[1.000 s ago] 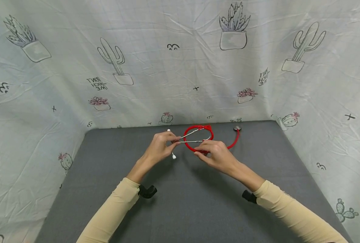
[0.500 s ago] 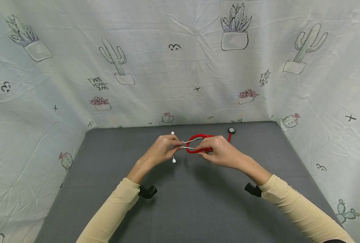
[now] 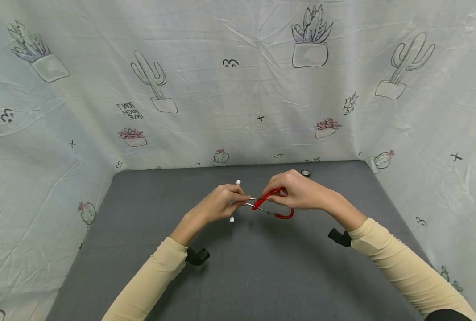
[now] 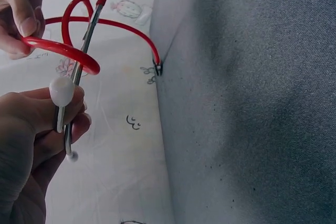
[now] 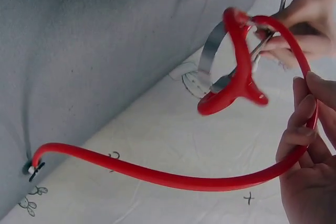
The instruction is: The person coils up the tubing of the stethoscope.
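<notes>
A stethoscope with red tubing is stretched between my two hands over the grey table. My left hand pinches its metal ear tubes just below the white ear tips. Fingers and thumb of my right hand grip the red tubing, which loops around the metal ear tubes. The forked part of the tubing and a flat metal spring hang between the hands in the right wrist view. Near the table's far edge lies the round chest piece, partly behind my right hand in the head view.
The grey table spreads below and in front of both hands. A pale cloth printed with cacti hangs behind it and along both sides. Black wrist straps sit at the cuffs of the sleeves.
My right hand has lifted the tubing up and back, bringing it across the ear tubes. My left hand has shifted slightly right and nearer. The chest piece has slid a little left.
</notes>
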`<state>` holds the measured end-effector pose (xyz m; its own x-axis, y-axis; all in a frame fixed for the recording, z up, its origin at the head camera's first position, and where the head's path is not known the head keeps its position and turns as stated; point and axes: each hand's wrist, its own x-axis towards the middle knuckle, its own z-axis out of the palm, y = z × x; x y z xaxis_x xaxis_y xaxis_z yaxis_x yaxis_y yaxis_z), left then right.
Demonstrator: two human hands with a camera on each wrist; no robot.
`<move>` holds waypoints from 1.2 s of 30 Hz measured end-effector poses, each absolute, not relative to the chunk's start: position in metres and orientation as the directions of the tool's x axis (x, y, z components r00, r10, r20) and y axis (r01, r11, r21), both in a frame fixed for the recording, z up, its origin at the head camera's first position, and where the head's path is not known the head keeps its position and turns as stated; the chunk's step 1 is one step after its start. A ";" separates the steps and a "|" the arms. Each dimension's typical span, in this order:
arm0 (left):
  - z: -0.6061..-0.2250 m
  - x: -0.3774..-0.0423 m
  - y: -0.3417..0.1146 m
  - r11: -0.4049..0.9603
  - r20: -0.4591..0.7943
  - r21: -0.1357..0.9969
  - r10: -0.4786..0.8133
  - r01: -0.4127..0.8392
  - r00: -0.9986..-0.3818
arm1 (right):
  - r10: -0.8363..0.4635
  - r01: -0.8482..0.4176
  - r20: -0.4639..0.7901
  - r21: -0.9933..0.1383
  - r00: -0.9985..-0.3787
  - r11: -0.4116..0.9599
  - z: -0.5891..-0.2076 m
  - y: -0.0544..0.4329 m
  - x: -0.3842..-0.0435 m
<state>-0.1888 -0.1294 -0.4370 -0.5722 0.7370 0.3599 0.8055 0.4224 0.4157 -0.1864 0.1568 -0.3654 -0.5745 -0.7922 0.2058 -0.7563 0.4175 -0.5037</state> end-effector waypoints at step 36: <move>-0.436 -0.173 -0.115 0.203 0.487 0.442 0.764 0.874 -0.424 | -0.814 -0.626 0.106 -0.698 -0.572 0.348 -0.356 0.172 -0.202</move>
<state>-0.1731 -0.1153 -0.4362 -0.4239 0.7639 0.4865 0.8737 0.2035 0.4418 -0.2024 0.1722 -0.3559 -0.5715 -0.8137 0.1060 -0.6255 0.3484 -0.6981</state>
